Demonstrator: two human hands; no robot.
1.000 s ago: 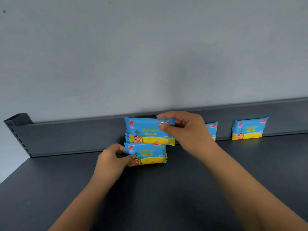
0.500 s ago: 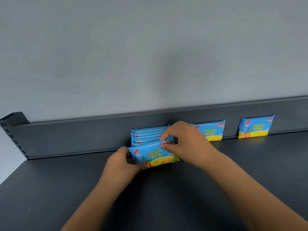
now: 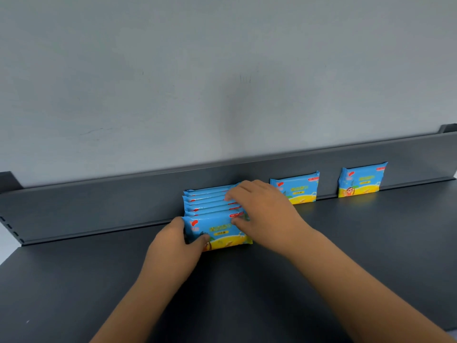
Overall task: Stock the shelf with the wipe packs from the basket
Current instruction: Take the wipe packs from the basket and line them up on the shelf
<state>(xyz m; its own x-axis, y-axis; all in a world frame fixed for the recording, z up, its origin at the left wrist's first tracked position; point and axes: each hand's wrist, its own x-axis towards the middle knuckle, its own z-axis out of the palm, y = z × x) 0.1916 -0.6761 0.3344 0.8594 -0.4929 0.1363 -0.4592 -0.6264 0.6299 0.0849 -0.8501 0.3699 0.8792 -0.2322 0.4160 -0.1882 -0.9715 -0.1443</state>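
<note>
A row of several blue-and-yellow wipe packs (image 3: 207, 201) stands upright on the dark shelf (image 3: 346, 243), one behind another against the back rail (image 3: 99, 206). My left hand (image 3: 173, 246) grips the left end of the front pack (image 3: 220, 231), thumb on its face. Over the row's right end lies my right hand (image 3: 267, 214), fingers curled over the top edges and thumb against the front pack. No basket is in view.
Two more groups of wipe packs lean on the rail to the right, one (image 3: 300, 189) close by my right hand and one (image 3: 361, 179) farther along. A grey wall (image 3: 222, 82) rises behind the shelf.
The pack my right hand held above the row has come down and now stands at the front of it. Both hands have closed in on the row. The view has shifted right.
</note>
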